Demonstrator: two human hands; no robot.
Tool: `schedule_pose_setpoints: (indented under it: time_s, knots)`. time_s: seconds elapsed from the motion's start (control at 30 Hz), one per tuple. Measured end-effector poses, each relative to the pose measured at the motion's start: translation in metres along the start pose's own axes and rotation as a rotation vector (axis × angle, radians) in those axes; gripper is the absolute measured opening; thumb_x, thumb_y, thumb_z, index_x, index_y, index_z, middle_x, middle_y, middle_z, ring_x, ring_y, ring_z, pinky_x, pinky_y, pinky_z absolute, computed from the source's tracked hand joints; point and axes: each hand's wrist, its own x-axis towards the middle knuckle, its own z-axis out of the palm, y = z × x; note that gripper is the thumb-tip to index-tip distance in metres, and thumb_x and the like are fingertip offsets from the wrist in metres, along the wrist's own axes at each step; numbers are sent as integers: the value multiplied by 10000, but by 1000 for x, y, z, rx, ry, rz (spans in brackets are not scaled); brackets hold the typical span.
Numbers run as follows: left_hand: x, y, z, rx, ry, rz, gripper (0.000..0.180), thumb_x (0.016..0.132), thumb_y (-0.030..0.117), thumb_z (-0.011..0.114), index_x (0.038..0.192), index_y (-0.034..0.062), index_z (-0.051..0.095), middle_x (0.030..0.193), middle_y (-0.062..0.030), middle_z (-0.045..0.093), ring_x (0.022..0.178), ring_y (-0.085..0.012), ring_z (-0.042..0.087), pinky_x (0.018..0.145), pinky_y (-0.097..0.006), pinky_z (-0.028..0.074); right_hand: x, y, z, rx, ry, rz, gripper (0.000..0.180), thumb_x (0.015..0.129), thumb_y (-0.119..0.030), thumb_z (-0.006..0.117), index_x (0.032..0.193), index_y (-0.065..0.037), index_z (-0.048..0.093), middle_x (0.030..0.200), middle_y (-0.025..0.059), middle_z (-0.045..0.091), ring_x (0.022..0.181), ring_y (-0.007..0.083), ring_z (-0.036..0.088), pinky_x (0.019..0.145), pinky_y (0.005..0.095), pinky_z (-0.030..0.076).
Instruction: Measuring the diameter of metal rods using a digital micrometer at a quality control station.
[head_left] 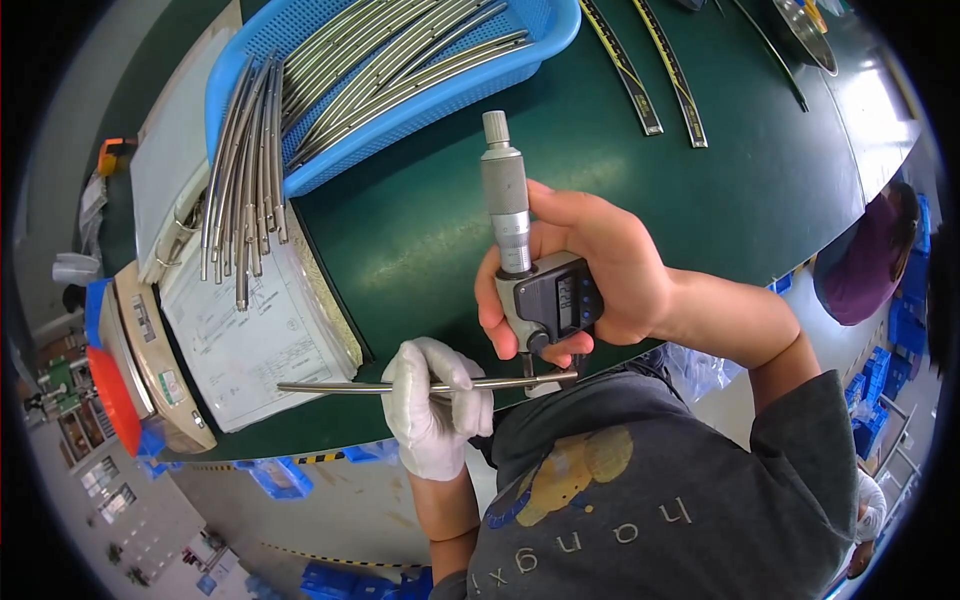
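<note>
My left hand (432, 408), in a white glove, is closed round a thin metal rod (330, 387) that lies roughly level across the view. My bare right hand (600, 250) grips a digital micrometer (510, 215) with a grey barrel and a small dark display. The rod's right end reaches the micrometer's measuring jaws near the table's front edge; whether both faces touch it I cannot tell. Beyond my hands, a blue perforated basket (400, 130) holds many similar rods (390, 60). Another bunch of rods (240, 170) leans over the basket's left side.
Drawing sheets in a binder (250, 330) lie left of my hands, beside a beige scale-like device (155, 365). Two yellow-marked strips (672, 75) and a metal bowl (808, 38) are at the far right. Another person (868, 255) is beyond the table's right edge.
</note>
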Motion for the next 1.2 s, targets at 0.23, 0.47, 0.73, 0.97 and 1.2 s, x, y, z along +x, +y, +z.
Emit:
schedule_pose_setpoints:
  time_s: [0.23,0.47,0.73,0.97,1.2]
  knots:
    - [-1,1,4,41,40,-34,452,929,270,239,661,-17,461,384,-94,383,271,-144,317,284,-247,299,-1,3,-3,-29,-7,-47,758,804,-602,177,820,72,523,709,199,569,350,158,400,362,237,361]
    - [1,-1,-1,-28,18,-36,448,931,260,238,660,-18,461,381,-87,378,267,-145,311,285,-249,304,-1,2,-3,-24,-6,-43,725,810,-570,192,816,71,531,714,194,576,360,161,416,359,230,356]
    - [2,1,-1,-4,23,-50,448,931,266,238,664,-19,458,382,-78,368,271,-143,312,289,-249,304,0,0,-2,-95,1,-88,730,804,-581,216,811,70,547,700,177,585,360,148,425,357,222,360]
    - [1,5,4,-1,206,202,414,905,340,314,689,16,457,433,-60,379,327,-140,316,319,-245,277,1,1,-5,-88,-2,-59,741,808,-604,206,800,47,560,705,142,595,369,135,439,350,219,351]
    - [2,15,-6,-102,129,312,374,926,309,289,690,54,427,424,0,301,309,-66,184,281,-204,160,1,1,-6,-130,-2,-88,727,833,-579,186,803,44,559,694,152,589,367,149,441,346,219,349]
